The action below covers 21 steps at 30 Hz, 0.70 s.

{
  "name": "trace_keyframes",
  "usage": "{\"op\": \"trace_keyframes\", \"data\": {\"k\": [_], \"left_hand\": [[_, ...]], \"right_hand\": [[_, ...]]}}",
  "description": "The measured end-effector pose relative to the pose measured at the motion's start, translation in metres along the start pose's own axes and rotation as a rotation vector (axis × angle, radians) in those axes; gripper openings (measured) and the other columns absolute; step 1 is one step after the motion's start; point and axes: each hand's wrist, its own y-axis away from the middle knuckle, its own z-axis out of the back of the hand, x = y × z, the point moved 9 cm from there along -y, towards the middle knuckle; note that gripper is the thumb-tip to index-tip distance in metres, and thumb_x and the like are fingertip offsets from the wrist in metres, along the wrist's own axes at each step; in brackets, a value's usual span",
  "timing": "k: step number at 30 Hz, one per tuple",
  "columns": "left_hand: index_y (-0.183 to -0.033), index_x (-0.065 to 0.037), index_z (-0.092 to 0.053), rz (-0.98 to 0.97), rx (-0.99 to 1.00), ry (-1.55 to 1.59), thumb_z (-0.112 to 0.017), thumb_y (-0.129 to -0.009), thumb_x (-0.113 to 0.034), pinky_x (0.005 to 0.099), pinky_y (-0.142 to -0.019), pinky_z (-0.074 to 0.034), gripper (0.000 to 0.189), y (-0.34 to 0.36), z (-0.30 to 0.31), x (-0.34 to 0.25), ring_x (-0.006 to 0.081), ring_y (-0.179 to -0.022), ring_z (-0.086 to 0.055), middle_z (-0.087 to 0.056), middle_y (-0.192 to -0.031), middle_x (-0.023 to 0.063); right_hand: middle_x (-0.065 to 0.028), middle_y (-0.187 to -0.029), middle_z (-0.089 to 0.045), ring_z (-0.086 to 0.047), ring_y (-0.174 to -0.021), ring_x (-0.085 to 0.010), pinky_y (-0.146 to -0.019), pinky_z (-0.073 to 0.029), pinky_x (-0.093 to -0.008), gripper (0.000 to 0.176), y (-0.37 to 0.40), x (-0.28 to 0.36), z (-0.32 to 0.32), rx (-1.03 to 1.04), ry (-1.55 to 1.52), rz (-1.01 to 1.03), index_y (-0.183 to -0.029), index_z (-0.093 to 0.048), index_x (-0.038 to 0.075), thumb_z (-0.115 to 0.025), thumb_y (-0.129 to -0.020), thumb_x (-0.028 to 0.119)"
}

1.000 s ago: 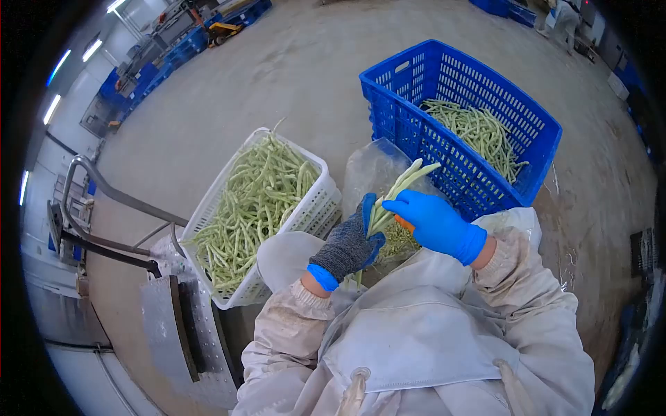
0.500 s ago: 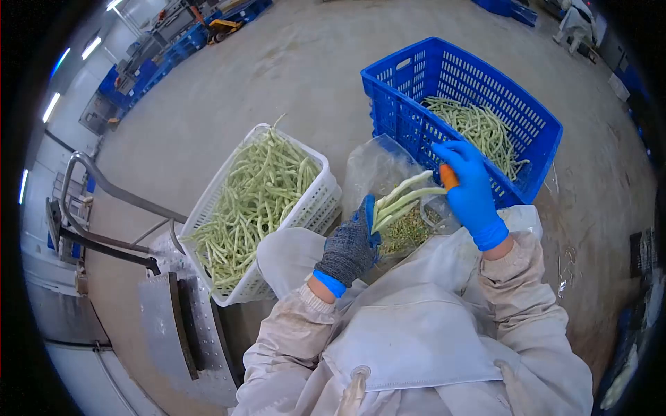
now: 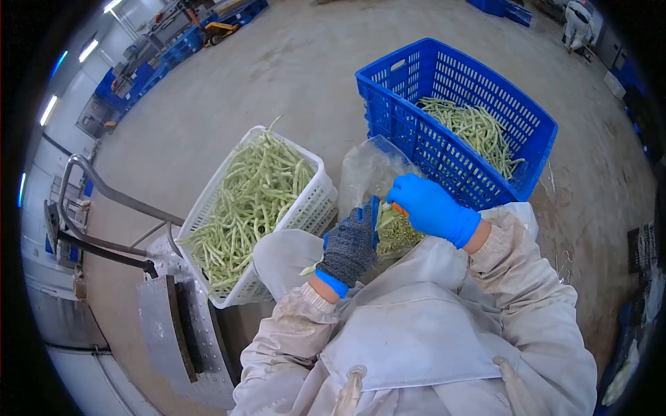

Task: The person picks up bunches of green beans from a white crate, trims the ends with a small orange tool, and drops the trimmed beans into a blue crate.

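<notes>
My left hand [image 3: 349, 245], in a grey knit glove over a blue one, is closed around pale green beans [image 3: 309, 270]. One bean end pokes out below the palm, and the other ends lie by the fingertips. Close beside those fingers, my right hand [image 3: 433, 210] in a blue glove is closed on an orange-handled tool [image 3: 399, 209]. Its working end is too small to make out. Beneath both hands a clear plastic bag [image 3: 366, 168] holds small green cut-off bits [image 3: 401, 237].
To the left stands a white basket [image 3: 320, 194] heaped with green beans [image 3: 253, 201]. A blue crate [image 3: 395, 97] with more beans [image 3: 475, 132] is ahead on the right. A metal cart handle [image 3: 125, 199] is at far left. Another person [image 3: 577, 26] is in the far background.
My right hand has moved left and down with the orange-handled tool, up to my left hand. The beans have shifted back through my left hand, so less of them sticks out ahead.
</notes>
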Motion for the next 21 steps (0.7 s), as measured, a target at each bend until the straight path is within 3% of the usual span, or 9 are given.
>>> {"op": "trace_keyframes", "data": {"k": [6, 8, 11, 13, 15, 16, 18, 21], "left_hand": [[-0.132, -0.008, -0.035, 0.059, -0.001, 0.006, -0.058, -0.079, -0.017, 0.0440, -0.074, -0.048, 0.058, -0.007, -0.003, 0.000, 0.0333, -0.089, -0.058, -0.056, -0.104, 0.0173], [-0.131, -0.008, -0.036, 0.041, -0.050, -0.012, -0.058, -0.079, -0.017, 0.0439, -0.073, -0.048, 0.057, -0.014, 0.003, 0.001, 0.0332, -0.088, -0.059, -0.056, -0.103, 0.0169], [-0.130, -0.007, -0.037, 0.010, -0.087, -0.049, -0.057, -0.079, -0.017, 0.0437, -0.073, -0.048, 0.056, -0.012, 0.012, -0.001, 0.0328, -0.087, -0.059, -0.056, -0.101, 0.0161], [-0.129, -0.007, -0.038, 0.000, -0.083, -0.070, -0.057, -0.078, -0.016, 0.0436, -0.073, -0.048, 0.055, -0.007, 0.013, 0.001, 0.0324, -0.087, -0.059, -0.056, -0.100, 0.0157], [-0.128, -0.007, -0.040, -0.047, -0.102, -0.049, -0.058, -0.077, -0.015, 0.0422, -0.070, -0.048, 0.055, 0.003, 0.009, 0.002, 0.0313, -0.085, -0.059, -0.057, -0.097, 0.0144], [-0.128, -0.007, -0.040, -0.046, -0.096, -0.044, -0.058, -0.077, -0.015, 0.0422, -0.070, -0.048, 0.055, 0.004, 0.007, 0.002, 0.0313, -0.085, -0.059, -0.057, -0.097, 0.0144], [-0.127, -0.007, -0.041, -0.064, -0.099, -0.129, -0.059, -0.076, -0.014, 0.0400, -0.067, -0.048, 0.055, 0.004, 0.005, -0.001, 0.0294, -0.081, -0.059, -0.056, -0.093, 0.0130], [-0.126, -0.007, -0.041, -0.110, -0.103, -0.188, -0.060, -0.075, -0.014, 0.0385, -0.065, -0.048, 0.055, 0.002, 0.003, -0.006, 0.0276, -0.079, -0.059, -0.056, -0.090, 0.0120]], "right_hand": [[-0.0139, -0.084, -0.052, -0.053, -0.082, -0.0325, -0.069, -0.045, -0.0406, 0.016, -0.003, -0.006, -0.016, -0.186, 0.116, -0.126, -0.083, -0.053, 0.004, -0.057, -0.067, 0.002], [-0.0149, -0.083, -0.052, -0.052, -0.080, -0.0331, -0.069, -0.044, -0.0405, 0.014, -0.004, -0.014, -0.003, -0.384, 0.046, -0.223, -0.081, -0.053, 0.005, -0.056, -0.068, 0.003], [-0.0163, -0.082, -0.052, -0.051, -0.080, -0.0342, -0.069, -0.043, -0.0413, 0.010, -0.006, -0.038, -0.005, -0.493, 0.102, -0.251, -0.079, -0.052, 0.005, -0.054, -0.070, 0.004], [-0.0180, -0.086, -0.053, -0.051, -0.083, -0.0353, -0.071, -0.042, -0.0420, 0.010, 0.011, -0.114, 0.018, -0.468, 0.071, -0.567, -0.081, -0.053, 0.004, -0.053, -0.072, 0.004], [-0.0138, -0.095, -0.056, -0.052, -0.091, -0.0334, -0.078, -0.042, -0.0402, 0.017, 0.030, -0.150, 0.054, -0.583, -0.133, -0.709, -0.097, -0.058, 0.004, -0.053, -0.081, 0.006], [-0.0138, -0.095, -0.056, -0.052, -0.091, -0.0334, -0.078, -0.042, -0.0402, 0.017, 0.032, -0.144, 0.064, -0.577, -0.132, -0.715, -0.097, -0.058, 0.004, -0.053, -0.081, 0.006], [-0.0193, -0.098, -0.055, -0.052, -0.091, -0.0350, -0.076, -0.043, -0.0419, 0.031, 0.012, -0.087, 0.091, -0.560, 0.139, -0.287, -0.105, -0.057, 0.003, -0.052, -0.074, 0.002], [-0.0171, -0.098, -0.055, -0.051, -0.091, -0.0351, -0.077, -0.043, -0.0425, 0.039, 0.001, -0.025, 0.060, -0.316, -0.213, 0.043, -0.111, -0.056, 0.005, -0.052, -0.073, 0.000]]}}
